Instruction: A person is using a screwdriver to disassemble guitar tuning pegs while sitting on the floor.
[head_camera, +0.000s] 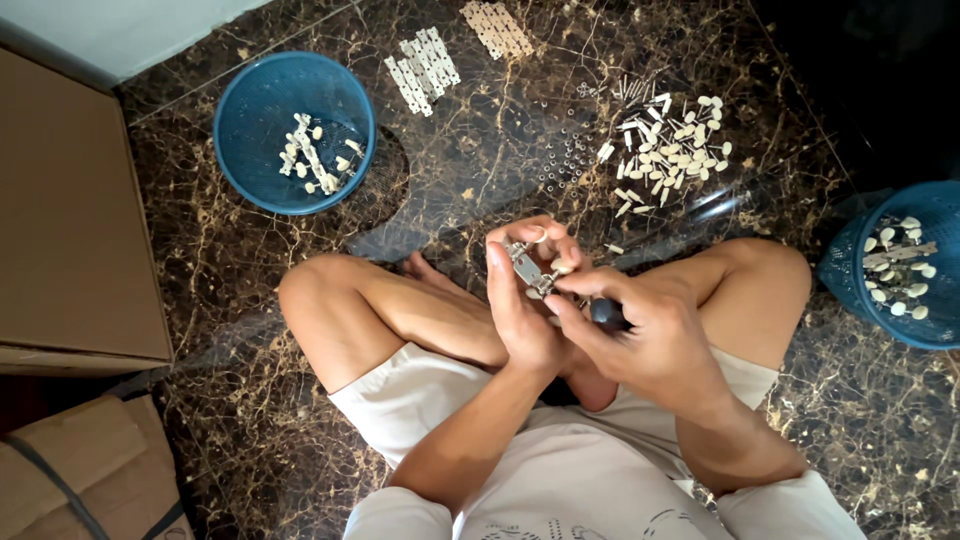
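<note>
The person sits cross-legged on the dark brown marble floor (250, 400) veined with gold; the left hand (525, 300) has its grip closed around a small silvery metal plate with cream-coloured knobs (530, 270), held up over the lap between the knees, while the right hand (650, 340) has its grip closed around a short black-handled driver (607, 314) whose tip meets the near end of the plate; to do this well, I judge, the left thumb and fingers should pinch the plate by its long edges so it cannot twist, the driver should stay in line with the fastener, and the turning should come from the fingers rather than the wrist; the point of contact itself is too small to make out. Just beyond the hands, on the floor, lie a scatter of cream-coloured pegs and buttons (675, 145) and a cluster of small dark metal rings (565, 160), near enough to reach; farther off lie rows of pale flat strips (425, 65). A round blue plastic basket (262, 105) with a few finished pieces stands far left, a second blue plastic basket (935, 330) at the right edge beside the knee; brown cardboard boxes (70, 200) wall in the left side, so room for moving lies mostly ahead, between the baskets.
</note>
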